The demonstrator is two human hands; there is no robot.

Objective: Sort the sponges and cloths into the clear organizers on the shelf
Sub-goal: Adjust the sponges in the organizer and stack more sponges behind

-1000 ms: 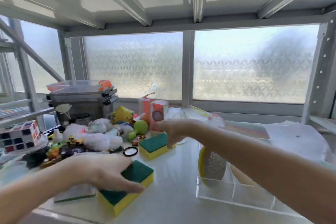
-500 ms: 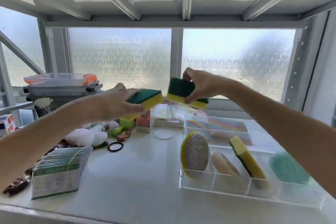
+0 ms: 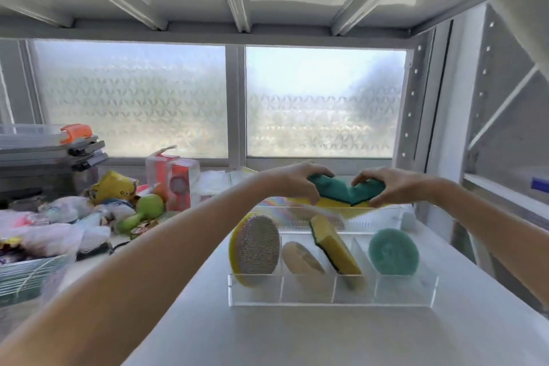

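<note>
both hands have carried their sponges right and down since a moment ago, from in front of the window to over the rear clear plastic organizer (image 3: 371,212). from the head view, the left hand (image 3: 292,183) clasps one green-and-yellow rectangular sponge (image 3: 328,187), the right hand (image 3: 386,187) another (image 3: 367,192), their ends touching. the front clear divided organizer (image 3: 329,291) already holds four scrubbers; the clutter pile (image 3: 74,217) at left looks unsorted.

Bright daylight floods in through the frosted window (image 3: 225,101) at centre, leaving the nearer arms backlit. Wide-angle bending curves the frame edges, and the clutter (image 3: 59,217) at left is motion-blurred.
</note>
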